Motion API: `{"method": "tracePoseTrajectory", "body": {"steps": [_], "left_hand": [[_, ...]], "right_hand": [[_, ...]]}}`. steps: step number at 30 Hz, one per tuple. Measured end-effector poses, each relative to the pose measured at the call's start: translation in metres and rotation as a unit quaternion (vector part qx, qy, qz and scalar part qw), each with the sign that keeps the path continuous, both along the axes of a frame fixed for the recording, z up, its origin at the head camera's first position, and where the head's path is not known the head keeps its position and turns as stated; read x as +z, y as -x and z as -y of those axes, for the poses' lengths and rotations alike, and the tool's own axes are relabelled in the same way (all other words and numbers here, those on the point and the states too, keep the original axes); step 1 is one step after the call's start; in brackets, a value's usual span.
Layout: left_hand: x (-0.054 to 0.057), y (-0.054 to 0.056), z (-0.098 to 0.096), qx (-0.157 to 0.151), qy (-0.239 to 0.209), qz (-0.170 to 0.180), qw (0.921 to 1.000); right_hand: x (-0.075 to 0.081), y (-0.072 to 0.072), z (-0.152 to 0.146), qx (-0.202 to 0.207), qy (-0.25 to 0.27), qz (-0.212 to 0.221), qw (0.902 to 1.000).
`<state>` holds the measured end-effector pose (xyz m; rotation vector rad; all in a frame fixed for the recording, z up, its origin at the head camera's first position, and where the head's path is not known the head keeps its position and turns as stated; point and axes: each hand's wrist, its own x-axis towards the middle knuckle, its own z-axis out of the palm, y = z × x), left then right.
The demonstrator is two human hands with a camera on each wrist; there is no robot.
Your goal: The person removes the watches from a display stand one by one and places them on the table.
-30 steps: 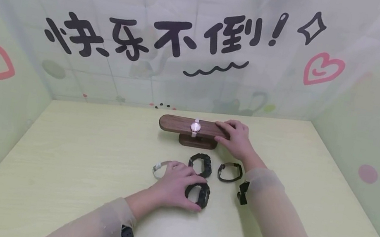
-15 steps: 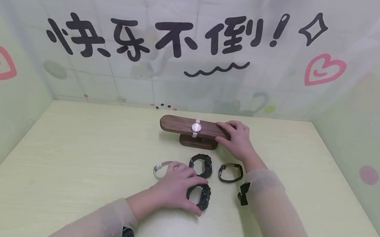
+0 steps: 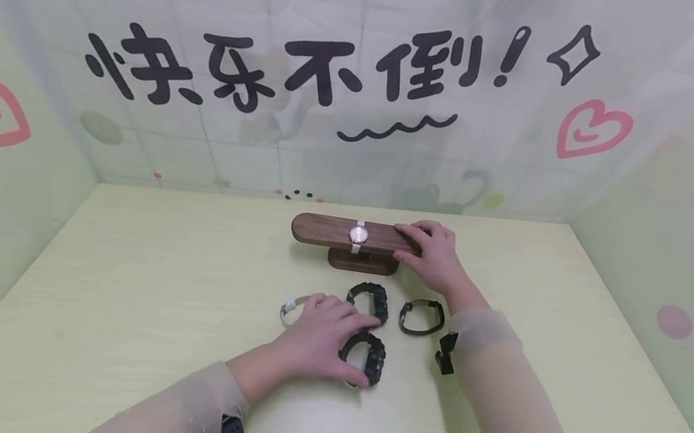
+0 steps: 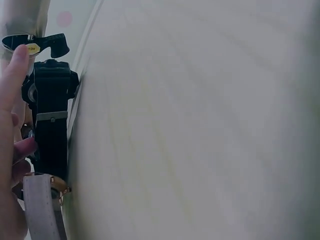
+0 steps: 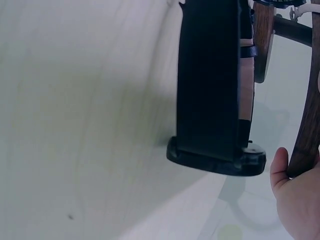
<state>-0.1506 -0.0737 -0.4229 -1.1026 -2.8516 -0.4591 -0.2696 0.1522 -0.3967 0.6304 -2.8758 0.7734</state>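
In the head view my left hand (image 3: 313, 337) reaches from the lower left over a black chunky watch (image 3: 374, 363) lying on its side. Its thumb overlaps the watch's near edge, and the index finger extends straight just beyond its far edge. Another black watch (image 3: 379, 302) lies behind that fingertip. A white-strapped watch (image 3: 289, 309) is partly hidden behind the hand; the left wrist view shows its pale strap (image 4: 39, 207). My right hand (image 3: 433, 258) grips the right end of a dark wooden watch stand (image 3: 324, 229), whose bar wears a white watch (image 3: 358, 234).
A slim black watch (image 3: 422, 318) lies below the right hand, close to the right sleeve (image 3: 488, 336). All of this is on a pale wood table (image 3: 132, 303). A printed wall (image 3: 227, 150) rises behind, with side walls left and right.
Over the last half second my left thumb has shifted slightly up onto the near watch, and the index finger has moved a little farther back. My right hand keeps its hold on the stand.
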Motion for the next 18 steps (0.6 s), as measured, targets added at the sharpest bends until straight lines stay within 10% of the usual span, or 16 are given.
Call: {"method": "tracePoseTrajectory", "body": {"steps": [18], "left_hand": [[0.022, 0.018, 0.01, 0.041, -0.062, 0.012, 0.9971]], "right_hand": [[0.0, 0.001, -0.001, 0.007, 0.006, 0.0, 1.0]]}}
